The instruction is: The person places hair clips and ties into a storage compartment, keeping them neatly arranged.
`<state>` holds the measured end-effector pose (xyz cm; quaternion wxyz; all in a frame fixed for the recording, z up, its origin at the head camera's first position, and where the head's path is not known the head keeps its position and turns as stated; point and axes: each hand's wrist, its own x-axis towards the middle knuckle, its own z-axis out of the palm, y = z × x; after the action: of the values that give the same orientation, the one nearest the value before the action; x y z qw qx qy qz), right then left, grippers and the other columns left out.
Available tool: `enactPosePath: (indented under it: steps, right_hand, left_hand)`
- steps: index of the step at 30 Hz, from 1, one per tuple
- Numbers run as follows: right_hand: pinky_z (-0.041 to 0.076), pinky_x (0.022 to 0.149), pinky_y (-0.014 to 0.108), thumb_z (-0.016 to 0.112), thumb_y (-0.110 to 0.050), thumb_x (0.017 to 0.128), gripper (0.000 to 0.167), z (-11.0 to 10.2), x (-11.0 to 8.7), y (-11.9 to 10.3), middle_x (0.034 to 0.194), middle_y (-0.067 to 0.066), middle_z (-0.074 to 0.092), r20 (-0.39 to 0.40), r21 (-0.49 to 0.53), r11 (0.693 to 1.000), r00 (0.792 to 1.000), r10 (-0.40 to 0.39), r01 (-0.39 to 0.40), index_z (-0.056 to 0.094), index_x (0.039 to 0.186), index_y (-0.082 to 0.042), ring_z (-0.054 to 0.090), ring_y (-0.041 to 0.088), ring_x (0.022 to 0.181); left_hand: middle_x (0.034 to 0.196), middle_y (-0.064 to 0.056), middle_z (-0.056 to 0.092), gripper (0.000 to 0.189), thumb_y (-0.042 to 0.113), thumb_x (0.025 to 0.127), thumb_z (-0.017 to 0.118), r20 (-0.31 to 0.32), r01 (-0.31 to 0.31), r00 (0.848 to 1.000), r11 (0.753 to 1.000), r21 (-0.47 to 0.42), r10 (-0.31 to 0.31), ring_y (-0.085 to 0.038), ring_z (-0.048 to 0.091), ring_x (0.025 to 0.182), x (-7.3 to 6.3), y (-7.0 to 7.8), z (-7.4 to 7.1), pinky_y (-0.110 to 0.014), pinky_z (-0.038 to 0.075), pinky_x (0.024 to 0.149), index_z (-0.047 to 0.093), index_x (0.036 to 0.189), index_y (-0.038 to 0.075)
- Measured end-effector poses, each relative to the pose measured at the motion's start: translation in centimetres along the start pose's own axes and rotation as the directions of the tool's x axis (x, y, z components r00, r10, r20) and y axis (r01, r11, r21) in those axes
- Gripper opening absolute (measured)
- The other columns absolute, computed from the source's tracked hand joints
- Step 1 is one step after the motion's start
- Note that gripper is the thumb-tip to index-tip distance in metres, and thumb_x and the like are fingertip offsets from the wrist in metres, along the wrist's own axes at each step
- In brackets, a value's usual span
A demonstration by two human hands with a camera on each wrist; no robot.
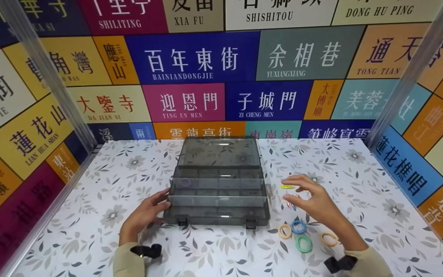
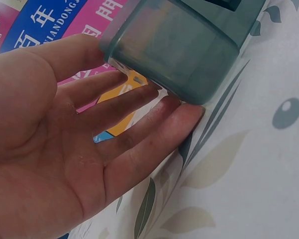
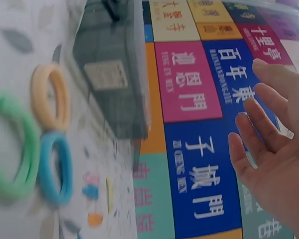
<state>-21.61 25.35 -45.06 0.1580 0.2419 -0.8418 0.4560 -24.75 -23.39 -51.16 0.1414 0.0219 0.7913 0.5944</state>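
A translucent dark grey compartment box [image 1: 217, 215] stands on the table with its lid [image 1: 219, 152] raised at the back. My left hand [image 1: 146, 211] touches the box's left side, its fingers fairly straight along the wall in the left wrist view. A faint purple ring [image 1: 185, 182] shows in a left compartment. My right hand [image 1: 313, 198] hovers right of the box, fingers loosely bent and holding nothing. Beneath it lie a slim yellow piece [image 1: 287, 187] and small colourful pieces [image 1: 292, 204], partly hidden. Nearer me lie blue [image 1: 298, 227] and green hair ties [image 1: 303, 244].
Two orange hair ties lie on the right, one beside the blue tie [image 1: 284, 231] and another below my right wrist [image 1: 328, 239]. The patterned tabletop [image 1: 102, 184] is bounded by sign-printed walls [image 1: 190, 57] and clear corner posts [image 1: 58, 80].
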Motion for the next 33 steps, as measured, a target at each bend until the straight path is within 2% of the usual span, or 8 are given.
enactPosePath:
  steps: [7,14,18,21,25,28,31,33]
  right_hand:
    - [0.048,0.086,0.013,0.079,-0.012,0.086,0.038,-3.1,-1.8,2.0,0.127,-0.001,0.064,0.006,-0.048,0.992,0.993,0.116,-0.116,0.072,0.122,-0.023,0.052,-0.008,0.118]
    - [0.048,0.086,0.013,0.079,-0.012,0.086,0.039,-5.7,-3.6,4.5,0.128,-0.003,0.064,0.005,-0.088,0.983,0.986,0.165,-0.163,0.072,0.123,-0.019,0.05,-0.013,0.117]
    - [0.049,0.085,0.015,0.078,-0.014,0.088,0.04,-7.0,-4.4,5.8,0.129,-0.005,0.062,0.047,-0.09,0.974,0.976,0.214,-0.21,0.069,0.127,-0.016,0.05,-0.014,0.116]
    - [0.051,0.086,0.018,0.077,-0.019,0.089,0.043,-7.7,-5.0,6.7,0.131,-0.004,0.06,0.111,-0.12,0.957,0.954,0.279,-0.266,0.067,0.131,-0.016,0.05,-0.015,0.113]
    - [0.053,0.087,0.022,0.077,-0.027,0.089,0.048,-8.5,-5.7,7.9,0.135,0.006,0.058,0.197,-0.16,0.928,0.91,0.365,-0.337,0.065,0.134,-0.015,0.052,-0.009,0.11]
    - [0.054,0.086,0.023,0.075,-0.029,0.091,0.051,-9.2,-6.0,8.9,0.141,0.017,0.054,0.254,-0.171,0.916,0.882,0.397,-0.363,0.062,0.137,-0.011,0.055,-0.001,0.111]
    - [0.053,0.084,0.022,0.075,-0.03,0.091,0.054,-9.8,-6.3,9.7,0.143,0.021,0.052,0.308,-0.185,0.904,0.85,0.427,-0.386,0.06,0.139,-0.011,0.057,0.004,0.112]
    - [0.052,0.084,0.021,0.075,-0.031,0.09,0.056,-9.9,-6.6,10.2,0.142,0.021,0.054,0.345,-0.192,0.899,0.83,0.438,-0.394,0.059,0.14,-0.011,0.058,0.001,0.113]
  left_hand:
    - [0.161,-0.022,0.032,0.059,0.016,0.103,0.056,-0.004,0.004,1.0,1.0,-0.023,-0.005,-0.044,0.041,0.143,0.0,0.1,-0.1,-0.047,0.061,0.088,0.034,0.158,0.013]
    - [0.162,-0.023,0.031,0.06,0.018,0.103,0.056,0.004,0.002,1.0,1.0,-0.012,-0.002,-0.044,0.04,0.144,-0.2,0.2,-0.1,-0.048,0.06,0.088,0.033,0.158,0.014]
    - [0.162,-0.024,0.029,0.061,0.019,0.103,0.056,0.014,-0.009,1.0,1.0,-0.004,0.009,-0.045,0.037,0.145,-0.2,0.1,-0.1,-0.048,0.061,0.087,0.031,0.159,0.013]
    - [0.162,-0.025,0.03,0.061,0.019,0.103,0.056,0.018,-0.011,1.0,1.0,-0.001,0.011,-0.046,0.037,0.145,-0.3,0.0,-0.2,-0.048,0.061,0.088,0.031,0.159,0.012]
    - [0.161,-0.026,0.031,0.061,0.019,0.103,0.056,0.019,-0.019,1.0,1.0,0.001,0.019,-0.046,0.037,0.144,-0.4,0.1,-0.4,-0.048,0.06,0.089,0.03,0.159,0.011]
    - [0.161,-0.026,0.031,0.061,0.019,0.103,0.056,0.009,-0.021,1.0,1.0,0.004,0.021,-0.046,0.038,0.144,-0.4,0.2,-0.4,-0.048,0.06,0.088,0.031,0.158,0.012]
    - [0.16,-0.025,0.032,0.061,0.019,0.103,0.057,0.008,-0.017,1.0,1.0,0.001,0.017,-0.046,0.038,0.144,-0.3,0.1,-0.3,-0.047,0.061,0.087,0.032,0.158,0.012]
    - [0.16,-0.024,0.033,0.061,0.018,0.103,0.057,0.011,-0.016,1.0,1.0,-0.005,0.016,-0.045,0.038,0.144,-0.2,0.1,-0.3,-0.047,0.061,0.087,0.032,0.158,0.012]
